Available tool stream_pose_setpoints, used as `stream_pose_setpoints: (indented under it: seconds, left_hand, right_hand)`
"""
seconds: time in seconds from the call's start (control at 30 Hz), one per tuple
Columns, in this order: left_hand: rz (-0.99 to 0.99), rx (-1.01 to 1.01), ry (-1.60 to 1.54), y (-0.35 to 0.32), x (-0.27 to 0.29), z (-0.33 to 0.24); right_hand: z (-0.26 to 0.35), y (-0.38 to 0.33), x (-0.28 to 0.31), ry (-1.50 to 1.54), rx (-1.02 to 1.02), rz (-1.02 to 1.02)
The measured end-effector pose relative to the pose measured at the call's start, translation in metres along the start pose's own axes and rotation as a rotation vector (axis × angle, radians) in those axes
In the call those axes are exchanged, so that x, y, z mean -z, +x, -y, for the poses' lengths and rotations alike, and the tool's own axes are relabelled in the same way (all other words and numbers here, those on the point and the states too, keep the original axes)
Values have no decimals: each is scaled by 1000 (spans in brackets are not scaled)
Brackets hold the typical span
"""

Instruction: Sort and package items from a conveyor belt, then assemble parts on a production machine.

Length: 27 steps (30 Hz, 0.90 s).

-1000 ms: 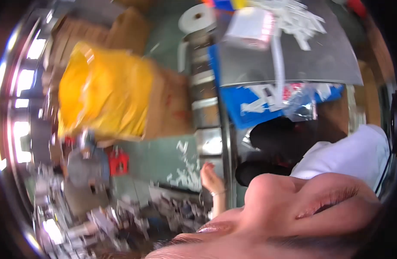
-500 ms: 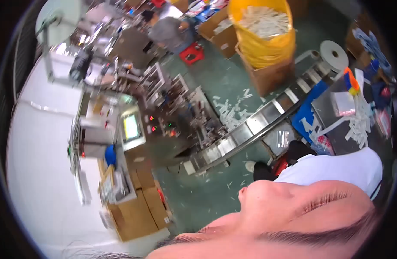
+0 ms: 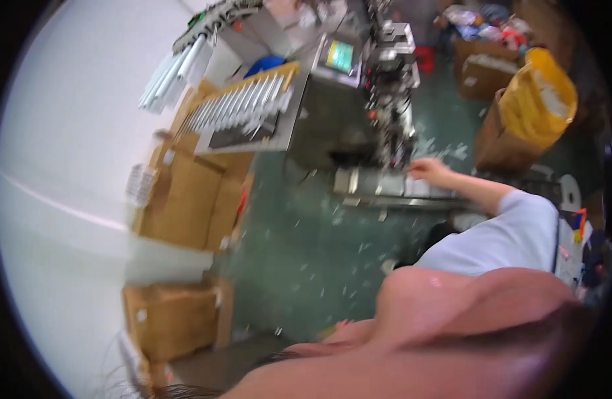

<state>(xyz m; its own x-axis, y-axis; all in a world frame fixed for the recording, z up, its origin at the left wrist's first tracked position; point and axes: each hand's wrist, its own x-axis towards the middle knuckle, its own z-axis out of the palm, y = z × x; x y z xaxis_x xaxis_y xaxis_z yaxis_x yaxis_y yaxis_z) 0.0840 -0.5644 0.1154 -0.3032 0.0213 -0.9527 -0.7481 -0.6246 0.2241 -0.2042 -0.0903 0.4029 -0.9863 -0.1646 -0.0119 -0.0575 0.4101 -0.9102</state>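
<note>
From the right, my right arm in a white short sleeve (image 3: 525, 213) stretches out over the metal conveyor (image 3: 369, 183). At its end my right hand (image 3: 427, 170) hovers at the conveyor's far edge, beside the machine's mechanism (image 3: 392, 126). Its fingers bend downward, but blur hides whether they hold anything. Pale flat pieces (image 3: 415, 187) lie on the conveyor just below the hand. Low in the middle, a small bit of skin (image 3: 344, 324) looks like fingertips of my left hand. The rest of that hand is hidden.
Left of the machine are a screen (image 3: 340, 56) and a rack of silvery tubes (image 3: 243, 106) on a metal table. Cardboard boxes (image 3: 179, 193) stand below it. A yellow-lined bin (image 3: 542, 110) stands far right. White scraps (image 3: 442, 147) litter the green floor.
The view has swung, so the machine and yellow bin sit farther right and more boxes show at left. My right arm has come into sight, reaching to the conveyor.
</note>
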Motion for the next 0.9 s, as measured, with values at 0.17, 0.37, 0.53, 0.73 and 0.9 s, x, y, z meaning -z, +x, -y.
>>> stream_pose_setpoints:
  seconds: [0.17, 0.37, 0.53, 0.73, 0.9]
  left_hand:
    - [-199, -486, -327, 1, -16, -55]
    - [-143, -645, -224, -63, -95, -161]
    - [-150, -867, -17, -107, -132, -318]
    - [146, -1036, 246, -130, -234, -486]
    - [426, -953, 494, -149, -304, -550]
  right_hand:
    - [131, 109, -23, -272, 460, -198]
    - [191, 215, -118, -548, 782, -476]
    - [197, 251, -146, -688, 500, -545]
    - [199, 272, -160, -620, 432, -623]
    - [211, 273, -171, -459, 143, -607]
